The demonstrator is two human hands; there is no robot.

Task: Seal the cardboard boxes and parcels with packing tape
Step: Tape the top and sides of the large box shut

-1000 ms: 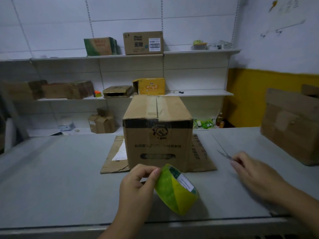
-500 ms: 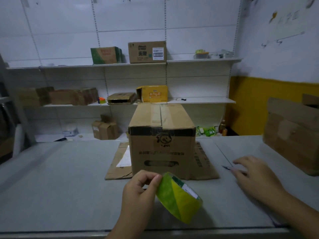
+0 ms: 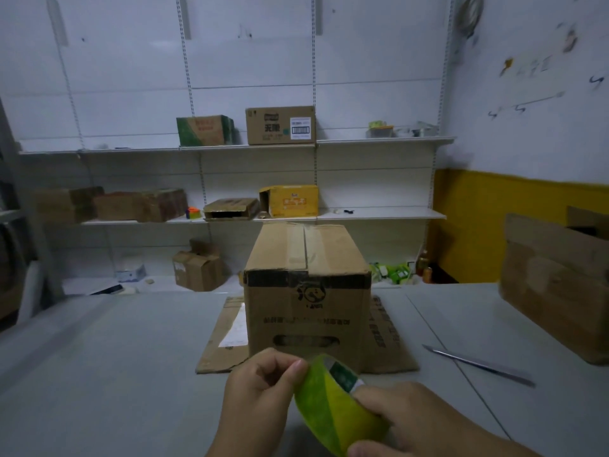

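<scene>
Change: our right hand (image 3: 405,420) left the blade (image 3: 478,366), joining our left hand (image 3: 260,387) gripping the tape roll (image 3: 333,407).
Container: cardboard box (image 3: 306,291), centre, closed, contents hidden.

A: Item one, left hand (image 3: 263,387)?
B: Forearm low and central, fingers curled, thumb and forefinger pinching the upper rim of the tape roll (image 3: 329,413).
A: Item two, right hand (image 3: 408,420)?
B: Forearm low at the right, fingers curled over the roll's right side, thumb beneath; both hands close together
</scene>
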